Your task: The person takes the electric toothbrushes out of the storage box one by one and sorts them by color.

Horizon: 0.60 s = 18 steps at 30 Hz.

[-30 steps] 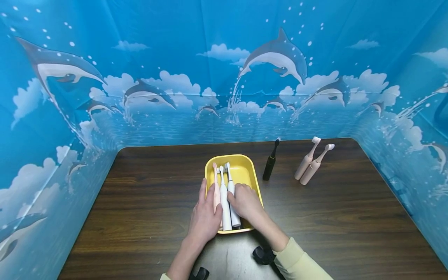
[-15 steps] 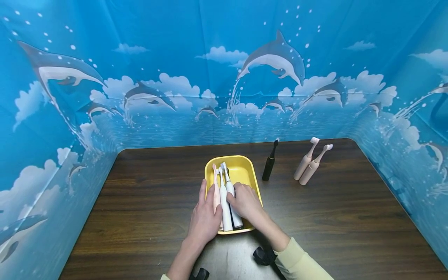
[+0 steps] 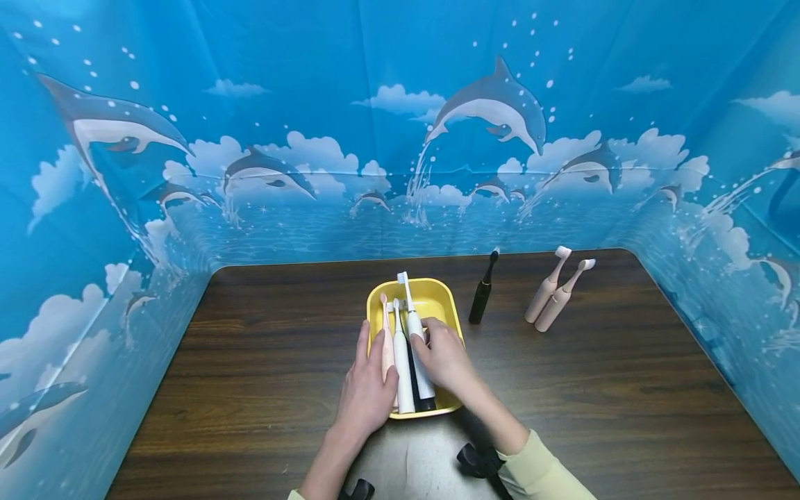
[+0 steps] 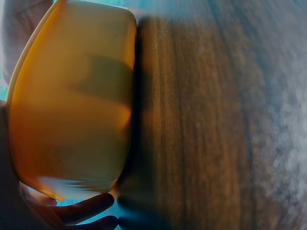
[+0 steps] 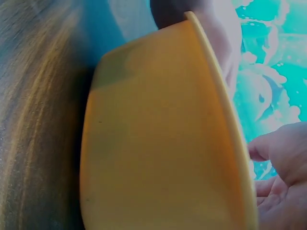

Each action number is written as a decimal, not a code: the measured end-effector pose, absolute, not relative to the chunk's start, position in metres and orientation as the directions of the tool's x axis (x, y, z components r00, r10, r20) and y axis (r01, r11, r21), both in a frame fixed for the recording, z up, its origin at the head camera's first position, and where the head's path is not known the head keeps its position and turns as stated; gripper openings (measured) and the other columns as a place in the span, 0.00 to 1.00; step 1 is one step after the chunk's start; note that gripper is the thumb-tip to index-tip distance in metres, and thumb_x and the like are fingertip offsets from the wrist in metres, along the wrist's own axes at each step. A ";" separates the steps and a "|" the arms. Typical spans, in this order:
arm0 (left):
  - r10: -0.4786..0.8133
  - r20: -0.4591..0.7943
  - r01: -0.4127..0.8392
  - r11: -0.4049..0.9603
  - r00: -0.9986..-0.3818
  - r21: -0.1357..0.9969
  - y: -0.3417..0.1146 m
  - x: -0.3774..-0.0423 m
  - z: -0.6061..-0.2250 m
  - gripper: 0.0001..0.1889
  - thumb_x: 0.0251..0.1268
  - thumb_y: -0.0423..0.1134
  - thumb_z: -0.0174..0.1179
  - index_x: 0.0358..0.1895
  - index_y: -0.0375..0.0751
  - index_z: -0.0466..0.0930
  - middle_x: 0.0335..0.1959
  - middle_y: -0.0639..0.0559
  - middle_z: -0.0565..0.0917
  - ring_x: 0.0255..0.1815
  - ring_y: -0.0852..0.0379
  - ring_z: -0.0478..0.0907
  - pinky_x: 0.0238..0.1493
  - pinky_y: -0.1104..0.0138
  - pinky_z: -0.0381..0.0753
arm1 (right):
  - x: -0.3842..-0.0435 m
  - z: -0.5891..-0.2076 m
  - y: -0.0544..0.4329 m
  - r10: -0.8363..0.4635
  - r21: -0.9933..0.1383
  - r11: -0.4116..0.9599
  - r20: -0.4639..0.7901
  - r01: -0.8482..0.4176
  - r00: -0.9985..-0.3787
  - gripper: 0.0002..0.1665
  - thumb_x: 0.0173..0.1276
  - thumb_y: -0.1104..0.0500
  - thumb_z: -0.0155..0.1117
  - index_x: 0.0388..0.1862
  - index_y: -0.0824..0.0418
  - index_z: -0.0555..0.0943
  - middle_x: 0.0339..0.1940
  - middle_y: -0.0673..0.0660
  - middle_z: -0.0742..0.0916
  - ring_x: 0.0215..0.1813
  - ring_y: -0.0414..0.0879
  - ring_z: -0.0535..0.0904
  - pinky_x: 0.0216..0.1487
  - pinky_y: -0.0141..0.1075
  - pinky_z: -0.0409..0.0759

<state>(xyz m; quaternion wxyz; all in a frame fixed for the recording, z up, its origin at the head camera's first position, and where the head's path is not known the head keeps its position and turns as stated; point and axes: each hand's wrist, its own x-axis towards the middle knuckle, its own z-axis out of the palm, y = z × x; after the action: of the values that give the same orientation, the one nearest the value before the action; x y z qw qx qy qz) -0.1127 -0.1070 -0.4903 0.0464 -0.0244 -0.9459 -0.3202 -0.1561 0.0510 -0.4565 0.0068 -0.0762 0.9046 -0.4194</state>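
A white electric toothbrush pokes over the far edge of a yellow plastic tray, with another white toothbrush and a pink toothbrush toward the left edge.

- I count one yellow tray on one table.
- Inside, from its left edge: one pink toothbrush, two white toothbrushes, and at least one dark toothbrush, mostly hidden.
- Toward the table's far right corner I count three: one black toothbrush, two pale pink toothbrushes.
- Two hands.
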 end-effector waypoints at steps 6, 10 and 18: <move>0.011 0.091 0.064 0.791 -0.996 0.608 -0.107 -0.112 -0.490 0.35 0.68 0.38 0.62 0.78 0.39 0.64 0.83 0.41 0.49 0.52 0.35 0.81 0.50 0.43 0.79 | -0.154 -0.453 0.060 -0.120 -0.841 0.525 0.074 -0.126 -0.990 0.16 0.73 0.60 0.63 0.52 0.70 0.81 0.31 0.52 0.81 0.32 0.43 0.75 0.33 0.35 0.76; 0.011 0.101 0.070 0.796 -0.995 0.602 -0.107 -0.112 -0.490 0.35 0.68 0.38 0.62 0.77 0.39 0.64 0.83 0.41 0.49 0.50 0.35 0.81 0.49 0.43 0.79 | -0.151 -0.448 0.068 -0.113 -0.885 0.453 0.060 -0.105 -0.992 0.17 0.73 0.60 0.62 0.54 0.71 0.80 0.35 0.54 0.82 0.35 0.44 0.77 0.37 0.35 0.78; 0.012 0.126 0.085 0.798 -0.992 0.596 -0.107 -0.112 -0.490 0.34 0.67 0.38 0.61 0.77 0.39 0.65 0.83 0.41 0.50 0.49 0.32 0.81 0.48 0.41 0.79 | -0.140 -0.427 0.092 -0.079 -0.957 0.285 0.038 -0.059 -0.996 0.18 0.76 0.62 0.59 0.59 0.71 0.78 0.41 0.60 0.83 0.37 0.47 0.80 0.34 0.37 0.83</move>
<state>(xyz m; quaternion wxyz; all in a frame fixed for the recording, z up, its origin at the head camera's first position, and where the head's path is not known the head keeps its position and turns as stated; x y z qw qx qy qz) -0.1120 -0.1066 -0.4904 0.0578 -0.0255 -0.9465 -0.3165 -0.1399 0.0916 -0.4275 0.0083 -0.0429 0.8015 -0.5964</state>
